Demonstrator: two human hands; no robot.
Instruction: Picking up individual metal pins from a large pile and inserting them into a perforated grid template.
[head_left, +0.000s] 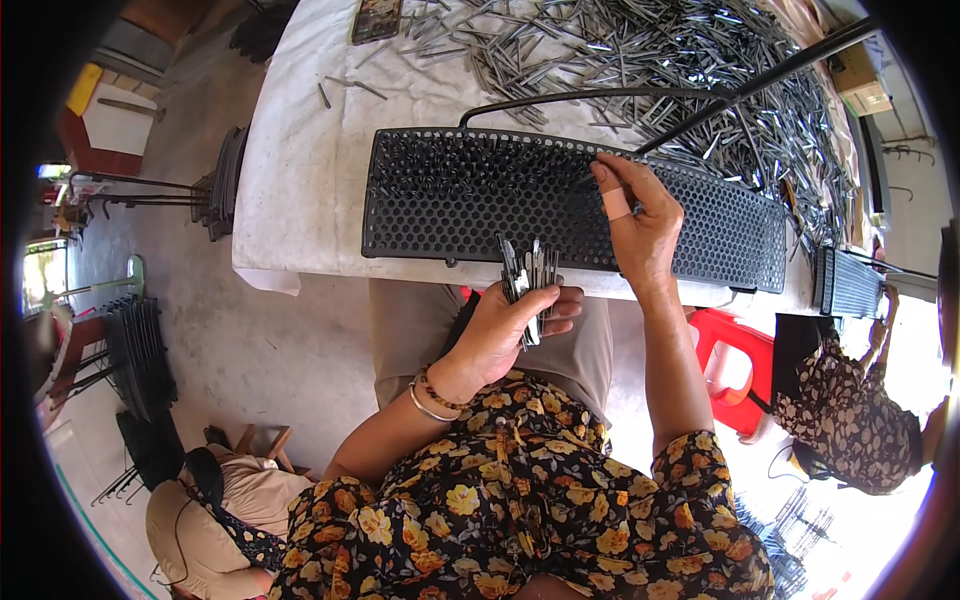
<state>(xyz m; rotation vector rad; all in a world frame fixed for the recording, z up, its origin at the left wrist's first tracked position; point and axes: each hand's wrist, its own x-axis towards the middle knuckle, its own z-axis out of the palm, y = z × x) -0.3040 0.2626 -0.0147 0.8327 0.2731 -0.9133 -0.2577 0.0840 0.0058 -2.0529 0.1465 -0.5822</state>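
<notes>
My left hand (488, 335) is closed round a bundle of thin dark strips (522, 272), which fan upward past the thumb. It is just in front of the near edge of a long black panel (455, 218) full of round holes. Many dark strips (450, 165) stand in the holes along the panel's far left part. Over the panel's middle, my right hand (645, 225) has thumb and forefinger pinched together at the holes. One finger carries a pale bandage. Whatever lies between those fingertips is too small to make out.
Loose strips (690, 70) lie heaped over the table's (300, 150) far side. A black metal bar (770, 78) slants over the panel. A phone-like dark object (377, 20) rests at the far left. Beside a red stool (735, 365) on the right, another person (860, 410) sits at a similar panel.
</notes>
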